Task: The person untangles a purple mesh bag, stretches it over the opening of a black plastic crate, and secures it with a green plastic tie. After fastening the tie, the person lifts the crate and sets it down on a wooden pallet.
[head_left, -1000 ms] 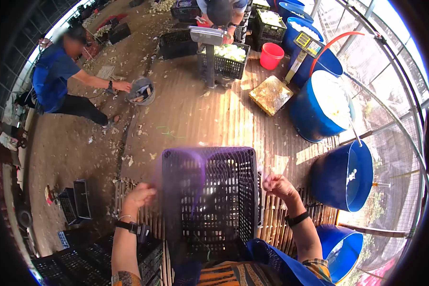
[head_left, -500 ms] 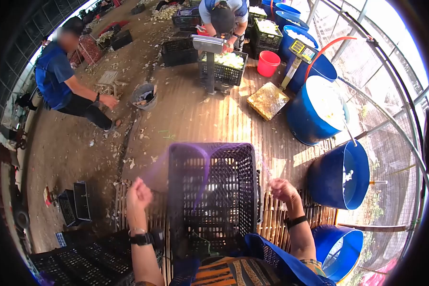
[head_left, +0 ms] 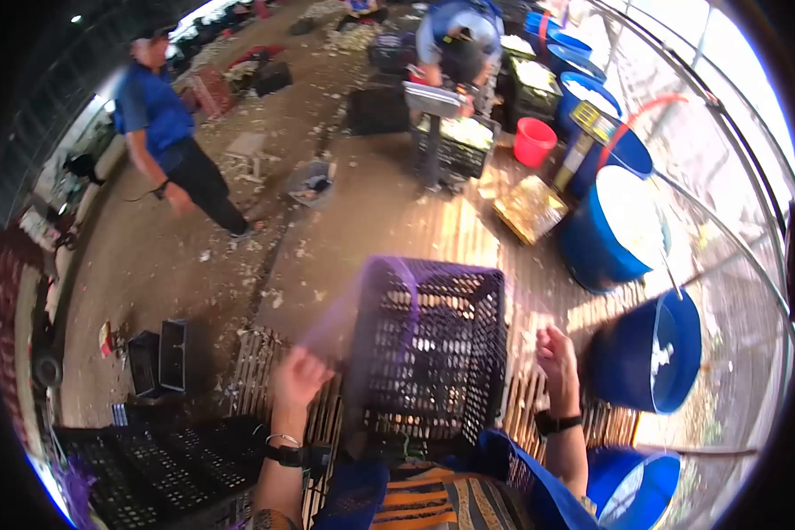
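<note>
Purple netting (head_left: 375,296) blurred | crate (head_left: 433,353) | both hands' grips unclear

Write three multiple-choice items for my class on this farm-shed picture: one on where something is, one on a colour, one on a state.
1. Where is the black plastic crate?
A. between the person's two hands
B. on top of a blue barrel
C. beside the standing co-worker

2. What colour is the small bucket near the weighing scale?
A. green
B. red
C. white

3. How are the left hand and right hand?
A. flat and spread open
B. inside a barrel
C. closed into loose fists

Answers:
1. A, as the crate sits straight ahead with a hand at each side.
2. B, as it shows bright red beside the blue barrels.
3. C, as the fingers of both hands curl inward; what they grip is too fine to tell.
</note>
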